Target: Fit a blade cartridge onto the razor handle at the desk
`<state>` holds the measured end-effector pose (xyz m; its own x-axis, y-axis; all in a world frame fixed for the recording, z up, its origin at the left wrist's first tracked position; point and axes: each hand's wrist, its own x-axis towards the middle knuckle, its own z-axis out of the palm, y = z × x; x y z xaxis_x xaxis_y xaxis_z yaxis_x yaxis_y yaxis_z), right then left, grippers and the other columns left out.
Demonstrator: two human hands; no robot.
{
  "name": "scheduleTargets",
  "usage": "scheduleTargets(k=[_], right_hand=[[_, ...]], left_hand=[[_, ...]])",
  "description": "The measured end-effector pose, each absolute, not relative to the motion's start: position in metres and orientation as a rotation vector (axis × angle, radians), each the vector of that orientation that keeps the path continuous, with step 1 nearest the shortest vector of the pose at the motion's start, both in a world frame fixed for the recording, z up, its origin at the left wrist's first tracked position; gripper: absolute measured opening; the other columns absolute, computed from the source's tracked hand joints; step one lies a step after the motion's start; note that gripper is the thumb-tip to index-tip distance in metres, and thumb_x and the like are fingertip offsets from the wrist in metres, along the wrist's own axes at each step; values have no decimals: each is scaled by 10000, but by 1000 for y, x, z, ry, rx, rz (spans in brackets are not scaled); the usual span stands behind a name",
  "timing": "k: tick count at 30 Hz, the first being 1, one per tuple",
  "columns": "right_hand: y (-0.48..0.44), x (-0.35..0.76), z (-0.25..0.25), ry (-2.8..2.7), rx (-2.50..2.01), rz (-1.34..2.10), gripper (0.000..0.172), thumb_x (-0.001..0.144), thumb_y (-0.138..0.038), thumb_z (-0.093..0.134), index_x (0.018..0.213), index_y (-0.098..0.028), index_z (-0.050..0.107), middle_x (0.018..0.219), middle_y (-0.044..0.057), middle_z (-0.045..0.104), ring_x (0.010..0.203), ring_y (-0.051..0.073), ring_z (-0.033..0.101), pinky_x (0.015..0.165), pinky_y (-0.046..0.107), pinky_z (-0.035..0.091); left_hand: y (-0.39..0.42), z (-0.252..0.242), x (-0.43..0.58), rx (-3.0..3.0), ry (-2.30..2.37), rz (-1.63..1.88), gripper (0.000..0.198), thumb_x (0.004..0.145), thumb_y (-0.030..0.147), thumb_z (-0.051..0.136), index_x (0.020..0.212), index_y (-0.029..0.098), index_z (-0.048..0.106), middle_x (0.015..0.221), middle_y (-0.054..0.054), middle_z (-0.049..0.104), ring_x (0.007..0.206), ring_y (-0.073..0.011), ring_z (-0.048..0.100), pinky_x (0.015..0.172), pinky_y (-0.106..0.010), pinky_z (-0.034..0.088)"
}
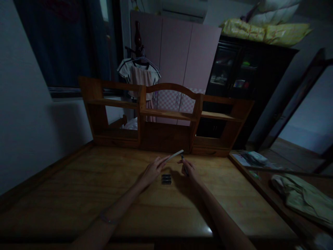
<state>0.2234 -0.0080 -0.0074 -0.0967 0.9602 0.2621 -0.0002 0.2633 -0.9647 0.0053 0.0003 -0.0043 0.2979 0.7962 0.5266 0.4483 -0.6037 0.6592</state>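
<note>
A: In the head view, what is grasped?

B: The strip (175, 155) is gripped near one end by the left hand (154, 169) and angled away toward the right. A dark tool (182, 158) is clasped in the right hand (190, 169). Both items are held over the table (104, 187), in front of the shelf (169, 114).

A: Is the strip touched by the tool?

B: That cannot be told; their tips are seen close together, and detail is lost in the dim light.

A: What could go wrong?

B: The strip's far end is left unsupported, so it could be twisted in the grip if pushed sideways by the tool. If a sharp edge is carried by the tool, which cannot be made out, the left fingers could be nicked through a slip.

A: And the three dark pieces (166, 179)?

B: They are lined up on the table between the forearms, touched by neither hand. Their row could be disturbed if the left wrist is swung inward, or if the strip is dropped.
</note>
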Motion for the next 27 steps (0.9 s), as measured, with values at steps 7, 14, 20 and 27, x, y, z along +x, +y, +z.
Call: scheduleTargets(k=[7, 14, 20, 27], right_hand=[[-9, 223, -8, -1399, -1002, 1069, 491, 818, -604, 445, 882, -145, 610, 462, -56, 358, 407, 96, 323, 409, 233, 203], [-10, 222, -5, -1390, -982, 1086, 490, 811, -608, 447, 873, -150, 611, 456, -57, 363, 403, 98, 322, 412, 233, 211], [-15, 221, 0, -1404, -968, 1070, 481, 821, -594, 445, 881, -149, 618, 466, -55, 372, 410, 96, 322, 418, 235, 219], [-14, 221, -2, -1391, -960, 1077, 495, 821, -606, 433, 879, -150, 618, 461, -61, 344, 406, 95, 302, 413, 239, 198]], left_hand=[[-1, -2, 3, 2175, 1292, 1255, 390, 924, 327, 349, 1297, 322, 459, 1018, -53, 570, 931, -180, 556, 848, -303, 424], [-1, -1, 3, 2226, 1216, 1238, 394, 923, 326, 355, 1307, 334, 442, 1000, -45, 568, 925, -173, 556, 843, -298, 430], [-3, 0, 4, 2196, 1225, 1212, 391, 923, 349, 352, 1299, 330, 454, 1004, -45, 570, 931, -175, 556, 854, -300, 423], [3, -3, 0, 2140, 1270, 1298, 389, 923, 341, 351, 1296, 317, 460, 1031, -48, 574, 940, -178, 552, 859, -301, 420]])
